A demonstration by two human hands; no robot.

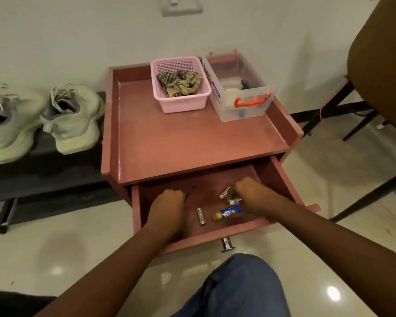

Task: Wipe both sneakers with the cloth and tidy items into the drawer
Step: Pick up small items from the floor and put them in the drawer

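Observation:
The open drawer of the pink side table holds both my hands. My left hand is curled at the drawer's left, with a thin dark tip showing at its right side. My right hand pinches the end of a tilted battery. A second battery lies just below that hand, and a third lies mid-drawer beside a blue glue stick. The striped cloth is crumpled in a pink basket on the tabletop. Two pale green sneakers stand on a dark bench at the left.
A clear plastic box with orange handles stands right of the basket. A brown chair with black legs is at the right. The dark bench touches the table's left side. My knee in jeans is below the drawer.

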